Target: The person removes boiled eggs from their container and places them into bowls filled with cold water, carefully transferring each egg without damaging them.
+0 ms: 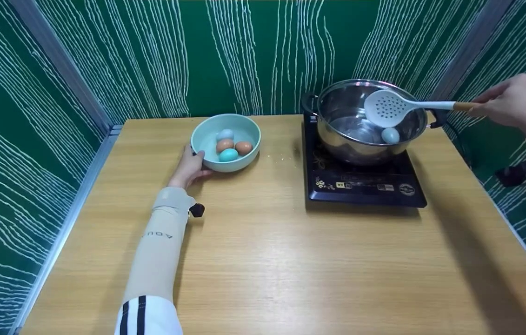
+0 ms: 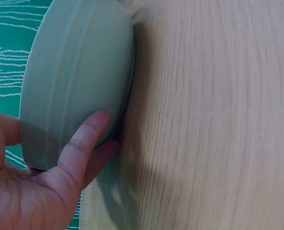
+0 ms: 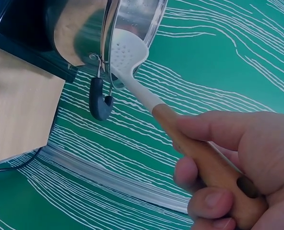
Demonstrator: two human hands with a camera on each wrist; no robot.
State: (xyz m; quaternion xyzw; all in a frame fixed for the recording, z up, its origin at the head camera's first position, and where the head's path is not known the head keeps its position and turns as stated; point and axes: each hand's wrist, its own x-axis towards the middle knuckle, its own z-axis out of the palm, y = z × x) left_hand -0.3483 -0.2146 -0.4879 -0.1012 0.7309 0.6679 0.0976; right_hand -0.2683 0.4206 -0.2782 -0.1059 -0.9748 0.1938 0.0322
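Note:
My left hand [image 1: 188,167] grips the near left side of a pale green bowl [image 1: 246,128], thumb at the rim and fingers against the outer wall in the left wrist view. Inside lie a pale blue egg [image 1: 225,134], two brown eggs [image 1: 243,148] and a turquoise egg [image 1: 228,155]. At the right, my right hand [image 1: 523,100] holds a white skimmer [image 1: 386,109] by its wooden handle [image 3: 209,167]. The skimmer's perforated head is tilted within the mouth of a steel pot [image 1: 365,156]. A light blue egg [image 1: 390,135] is in the pot, just below the skimmer's head.
The pot stands on a black induction cooker [image 1: 360,186] at the back right of the wooden table [image 1: 263,260]. Small pale specks lie between bowl and cooker. Green walls [image 1: 263,56] with white lines enclose the back and sides. A dark cable [image 3: 29,160] runs beside the table.

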